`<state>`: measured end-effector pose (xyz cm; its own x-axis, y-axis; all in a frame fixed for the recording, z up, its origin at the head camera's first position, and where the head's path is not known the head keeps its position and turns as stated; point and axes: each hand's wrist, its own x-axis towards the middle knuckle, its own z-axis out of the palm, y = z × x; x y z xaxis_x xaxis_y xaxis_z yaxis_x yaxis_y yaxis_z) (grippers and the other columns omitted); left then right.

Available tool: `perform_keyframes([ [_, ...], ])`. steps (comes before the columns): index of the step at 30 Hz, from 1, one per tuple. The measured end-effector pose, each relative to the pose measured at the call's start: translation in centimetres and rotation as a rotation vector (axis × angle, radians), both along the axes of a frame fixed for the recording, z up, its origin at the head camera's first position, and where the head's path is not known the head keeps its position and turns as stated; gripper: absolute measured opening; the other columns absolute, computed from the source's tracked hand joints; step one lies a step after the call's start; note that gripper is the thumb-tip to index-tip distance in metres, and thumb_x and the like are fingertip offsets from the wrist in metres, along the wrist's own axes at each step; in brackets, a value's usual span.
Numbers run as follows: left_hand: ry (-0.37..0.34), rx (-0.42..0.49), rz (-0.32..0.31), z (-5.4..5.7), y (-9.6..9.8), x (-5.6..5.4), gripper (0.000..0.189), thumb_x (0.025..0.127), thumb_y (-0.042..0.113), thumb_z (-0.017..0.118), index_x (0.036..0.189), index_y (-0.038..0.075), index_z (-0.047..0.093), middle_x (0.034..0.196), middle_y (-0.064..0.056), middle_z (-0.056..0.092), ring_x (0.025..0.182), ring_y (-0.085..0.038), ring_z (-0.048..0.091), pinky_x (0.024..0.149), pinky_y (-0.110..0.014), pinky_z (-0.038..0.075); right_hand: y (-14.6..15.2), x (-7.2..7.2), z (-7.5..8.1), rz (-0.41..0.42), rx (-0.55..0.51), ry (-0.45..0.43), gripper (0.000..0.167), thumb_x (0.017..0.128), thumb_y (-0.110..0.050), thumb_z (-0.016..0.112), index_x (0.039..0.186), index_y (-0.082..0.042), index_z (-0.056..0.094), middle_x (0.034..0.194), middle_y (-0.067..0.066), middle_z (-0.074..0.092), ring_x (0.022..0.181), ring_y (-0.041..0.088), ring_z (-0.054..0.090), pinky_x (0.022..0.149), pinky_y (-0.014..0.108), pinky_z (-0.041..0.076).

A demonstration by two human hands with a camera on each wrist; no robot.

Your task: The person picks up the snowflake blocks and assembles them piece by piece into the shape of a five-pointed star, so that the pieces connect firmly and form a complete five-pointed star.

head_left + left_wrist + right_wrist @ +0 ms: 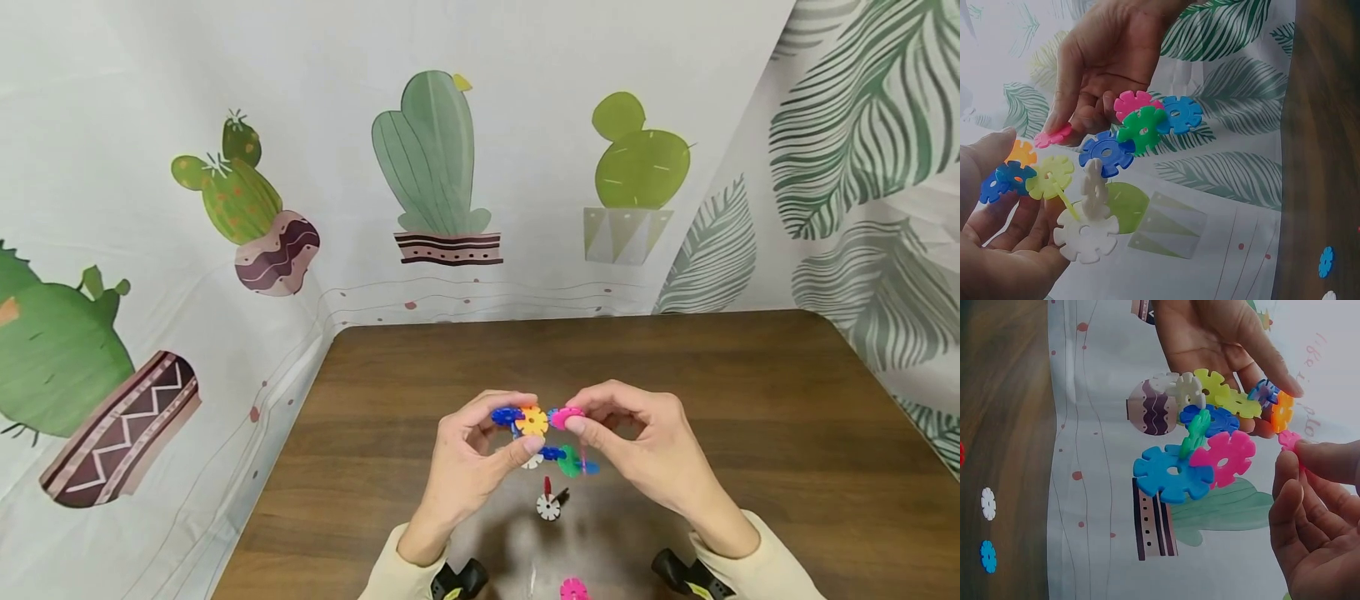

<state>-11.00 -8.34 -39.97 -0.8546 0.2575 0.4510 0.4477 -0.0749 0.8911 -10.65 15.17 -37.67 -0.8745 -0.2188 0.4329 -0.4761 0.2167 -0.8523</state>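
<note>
Above the table, my left hand [461,458] grips a chain of slotted, flower-shaped plastic discs by its orange disc [532,420] and dark blue disc [505,416]. My right hand [656,437] pinches a small-looking pink disc [1287,440] between thumb and fingers, right at the orange disc's edge. The chain curves round below the hands. In the left wrist view it runs through a yellow disc [1045,182], white discs [1075,244], a blue disc [1092,150] and a green disc [1132,132]. A light blue disc [1150,480] and another pink disc [1239,450] form its far end.
On the brown wooden table [675,358], a loose white disc [544,514] lies below the hands, with a red disc [547,485] beside it. Another pink disc [574,588] is at the bottom edge of the head view. A printed cactus cloth [540,167] hangs behind the table.
</note>
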Motion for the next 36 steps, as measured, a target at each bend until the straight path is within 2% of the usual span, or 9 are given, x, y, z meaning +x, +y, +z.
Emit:
perform_keyframes([
  [3, 0.0, 0.002, 0.002, 0.05, 0.0, 0.05, 0.037, 0.093, 0.007, 0.084, 0.129, 0.005, 0.074, 0.124, -0.019, 0.073, 0.104, -0.011, 0.072, 0.095, -0.027, 0.063, 0.0, -0.05, -0.08, 0.005, -0.001, -0.004, 0.028, 0.089, -0.003, 0.085, 0.102, -0.026, 0.078, 0.092, -0.002, 0.082, 0.068, 0.019, 0.072, 0.06, 0.027, 0.059],
  [11, -0.004, 0.002, 0.006, 0.16, -0.06, 0.11, 0.037, 0.094, 0.01, 0.084, 0.129, 0.005, 0.073, 0.125, -0.019, 0.073, 0.105, -0.011, 0.072, 0.097, -0.03, 0.063, -0.12, -0.03, -0.23, 0.024, 0.001, -0.001, 0.027, 0.09, -0.004, 0.085, 0.104, -0.026, 0.077, 0.091, 0.003, 0.082, 0.066, 0.01, 0.071, 0.057, 0.028, 0.059],
  [16, -0.009, 0.001, 0.008, 0.18, -0.11, 0.12, 0.037, 0.094, 0.01, 0.084, 0.129, 0.006, 0.074, 0.124, -0.019, 0.073, 0.104, -0.012, 0.073, 0.096, -0.03, 0.064, -0.24, -0.04, -0.25, 0.031, -0.004, 0.004, 0.03, 0.089, -0.001, 0.084, 0.104, -0.026, 0.077, 0.09, 0.005, 0.081, 0.064, 0.014, 0.071, 0.056, 0.028, 0.059],
  [20, -0.018, -0.006, 0.006, 0.14, -0.14, 0.16, 0.037, 0.094, 0.012, 0.084, 0.129, 0.007, 0.074, 0.125, -0.017, 0.073, 0.104, -0.013, 0.073, 0.095, -0.029, 0.064, -0.42, -0.03, -0.2, 0.035, -0.017, -0.002, 0.031, 0.089, 0.001, 0.084, 0.103, -0.026, 0.077, 0.089, 0.003, 0.081, 0.063, 0.019, 0.072, 0.055, 0.027, 0.058],
  [27, -0.007, -0.005, -0.002, 0.04, -0.02, 0.22, 0.037, 0.094, 0.012, 0.084, 0.129, 0.006, 0.074, 0.124, -0.018, 0.072, 0.105, -0.014, 0.073, 0.095, -0.03, 0.064, -0.61, 0.01, -0.2, 0.019, -0.011, 0.009, 0.031, 0.088, 0.0, 0.086, 0.102, -0.026, 0.077, 0.088, -0.002, 0.08, 0.062, 0.01, 0.07, 0.054, 0.026, 0.057],
  [36, 0.0, 0.014, -0.001, 0.02, 0.1, 0.23, 0.037, 0.094, 0.012, 0.084, 0.129, 0.004, 0.074, 0.124, -0.021, 0.072, 0.107, -0.013, 0.073, 0.099, -0.03, 0.063, -0.67, 0.03, -0.24, 0.024, -0.015, 0.006, 0.029, 0.089, -0.002, 0.086, 0.102, -0.026, 0.078, 0.086, -0.005, 0.08, 0.06, 0.012, 0.07, 0.053, 0.026, 0.056],
])
